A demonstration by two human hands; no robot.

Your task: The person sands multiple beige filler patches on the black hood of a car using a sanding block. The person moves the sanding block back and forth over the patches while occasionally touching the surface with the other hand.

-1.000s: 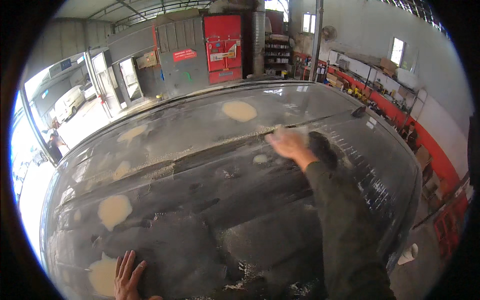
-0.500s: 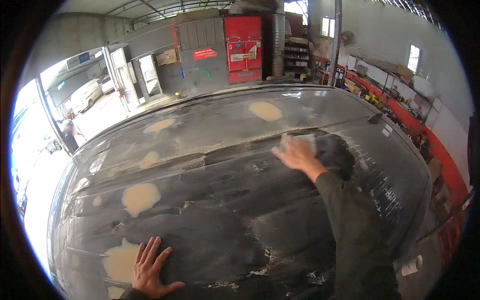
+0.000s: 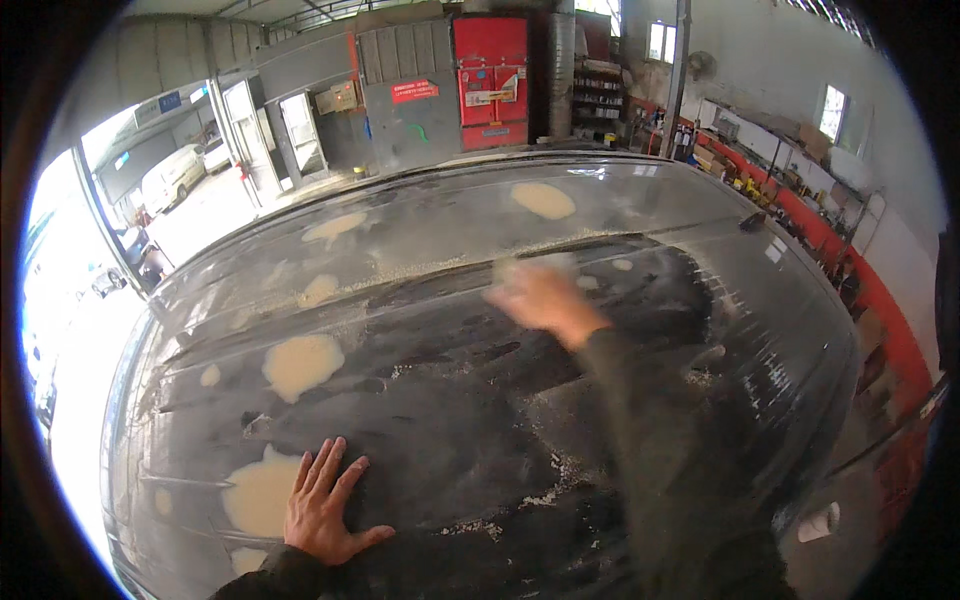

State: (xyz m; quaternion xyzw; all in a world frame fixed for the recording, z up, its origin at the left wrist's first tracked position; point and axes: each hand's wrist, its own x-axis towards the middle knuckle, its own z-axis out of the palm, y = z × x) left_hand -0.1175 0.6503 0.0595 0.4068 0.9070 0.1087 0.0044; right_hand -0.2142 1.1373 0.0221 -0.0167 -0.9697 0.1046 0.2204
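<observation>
A dark vehicle roof [image 3: 440, 400] fills the middle of the view, wet-looking and marked with beige filler patches [image 3: 303, 366] and pale, crumbly residue [image 3: 550, 485]. My left hand [image 3: 325, 505] lies flat on it with spread fingers, beside a large filler patch [image 3: 262, 497] at the near left. Out toward the far middle, my right hand [image 3: 535, 298] is smeared by motion. It presses a pale flat sheet, probably sandpaper [image 3: 552, 262], against the surface along a long raised ridge. The hand and blur hide part of that sheet.
A red cabinet [image 3: 492, 85] stands beyond the roof. Along the right wall runs a cluttered shelf with a red base [image 3: 830, 250]. A white roll-shaped thing [image 3: 820, 522] lies low on the right. At the left, a person [image 3: 152, 262] is near the bright doorway.
My right hand has swept left along the ridge with the pale sheet, uncovering small beige spots. My left hand stays on the roof, and the whole view has shifted slightly.
</observation>
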